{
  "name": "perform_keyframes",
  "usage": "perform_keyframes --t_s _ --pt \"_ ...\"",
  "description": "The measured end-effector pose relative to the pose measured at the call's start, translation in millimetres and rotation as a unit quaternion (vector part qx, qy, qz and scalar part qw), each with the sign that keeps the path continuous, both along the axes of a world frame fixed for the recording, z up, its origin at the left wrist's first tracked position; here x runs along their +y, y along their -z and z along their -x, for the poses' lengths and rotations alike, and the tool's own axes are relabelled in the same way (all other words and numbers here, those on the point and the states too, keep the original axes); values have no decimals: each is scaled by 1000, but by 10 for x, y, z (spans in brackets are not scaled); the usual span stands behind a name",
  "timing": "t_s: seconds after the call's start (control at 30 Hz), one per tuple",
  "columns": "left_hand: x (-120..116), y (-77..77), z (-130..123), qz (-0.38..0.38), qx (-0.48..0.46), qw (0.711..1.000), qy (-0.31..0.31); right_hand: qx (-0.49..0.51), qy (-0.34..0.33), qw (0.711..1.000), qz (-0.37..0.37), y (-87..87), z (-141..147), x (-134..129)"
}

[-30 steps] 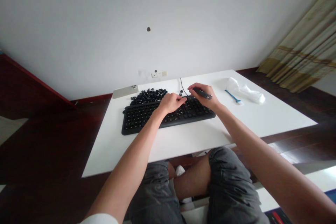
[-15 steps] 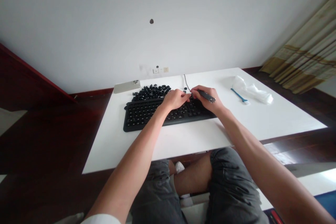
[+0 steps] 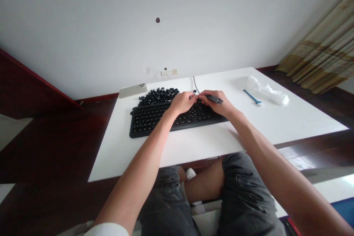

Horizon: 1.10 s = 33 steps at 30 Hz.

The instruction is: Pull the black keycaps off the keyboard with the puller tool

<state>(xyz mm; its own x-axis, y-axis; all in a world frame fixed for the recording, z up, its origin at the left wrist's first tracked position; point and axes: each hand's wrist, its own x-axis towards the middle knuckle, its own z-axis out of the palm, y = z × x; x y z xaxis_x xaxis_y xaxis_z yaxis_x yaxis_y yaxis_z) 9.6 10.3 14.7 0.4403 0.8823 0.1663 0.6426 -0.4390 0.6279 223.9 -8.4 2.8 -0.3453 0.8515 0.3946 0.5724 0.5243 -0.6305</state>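
A black keyboard (image 3: 151, 120) lies on the white table, its keycaps off over the part that shows. Over its upper right part, my right hand (image 3: 217, 102) is closed around a slim dark-handled tool (image 3: 214, 99); the handle's end points right and its tip is hidden by my fingers. My left hand (image 3: 182, 102) meets the right at the fingertips, closed in a pinch. Something small and dark shows at its fingers, too small to name. Behind the keyboard is a heap of loose black keycaps (image 3: 157, 96).
A phone (image 3: 133, 90) lies at the table's back left. On the right are a blue brush (image 3: 252, 97) and a crumpled white plastic bag (image 3: 269, 90). A black cable (image 3: 195, 84) runs to the back edge, with a loose keycap (image 3: 195, 91) beside it.
My two hands have come closer, fingertips now meeting, and the right hand has shifted slightly left with the tool. The tool's handle lies flatter. The camera view has shifted a little.
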Motion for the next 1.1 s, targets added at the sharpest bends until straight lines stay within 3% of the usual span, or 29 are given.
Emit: perform_keyframes --t_s 0.17,0.3,0.47,0.63,0.77,0.9,1.0,1.1 --pt "27 67 8 -19 -5 1000 -12 -37 -98 993 -46 -111 39 -84" --pt "-5 68 -3 -37 31 999 -9 -93 -134 983 -87 -122 36 -202" --pt "-71 60 -13 -65 87 994 21 -82 -89 984 -128 -3 -43 -374" --pt "-141 87 -26 -122 79 987 69 9 -62 988 -143 108 -76 -379" --pt "-214 113 -114 -171 70 975 121 70 -46 987 -137 121 -33 -374" --pt "-248 176 -235 -170 42 971 165 112 -66 981 -147 101 32 -398" --pt "-227 271 -297 -172 42 973 151 115 -93 977 -157 94 72 -416" --pt "-188 360 -332 -194 105 966 133 111 -86 977 -160 112 95 -441"
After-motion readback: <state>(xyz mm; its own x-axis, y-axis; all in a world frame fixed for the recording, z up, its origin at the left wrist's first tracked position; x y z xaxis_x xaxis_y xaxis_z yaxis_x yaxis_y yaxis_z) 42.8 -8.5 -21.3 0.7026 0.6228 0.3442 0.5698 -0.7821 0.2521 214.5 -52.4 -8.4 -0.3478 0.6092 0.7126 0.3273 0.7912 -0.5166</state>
